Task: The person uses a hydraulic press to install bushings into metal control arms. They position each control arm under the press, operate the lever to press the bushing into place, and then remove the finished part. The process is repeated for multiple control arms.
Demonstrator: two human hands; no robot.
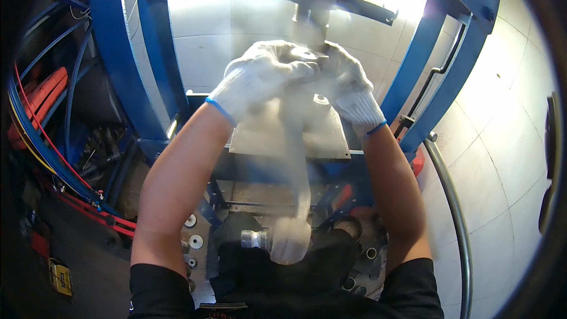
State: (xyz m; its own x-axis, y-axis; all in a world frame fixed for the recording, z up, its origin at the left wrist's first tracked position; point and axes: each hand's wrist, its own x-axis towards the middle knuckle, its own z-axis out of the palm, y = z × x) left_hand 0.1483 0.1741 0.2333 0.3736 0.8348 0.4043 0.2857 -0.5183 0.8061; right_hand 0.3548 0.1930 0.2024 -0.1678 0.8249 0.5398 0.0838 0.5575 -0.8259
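A grey metal suspension arm [300, 183] reaches down toward me from between my gloved hands. At its near end is a thick round head [290, 241] with a shiny stub [255, 238] sticking out to the left. My left hand [269, 68], in a white knit glove, is closed around the arm's far end. On the other side, my right hand [349, 80] is closed on that same end, its fingers partly hidden. A round piece with a bright centre [304, 53] shows by the left fingers. Just above is the press ram [311, 18]. Haze blurs the grip.
Blue press frame posts stand left [133, 53] and right [440, 82]. Beneath my hands lies a metal plate [254, 142]. Hoses [44, 153] hang at the left. A grey pipe [455, 212] curves along the right. Several loose rings [371, 253] lie low, beside my body.
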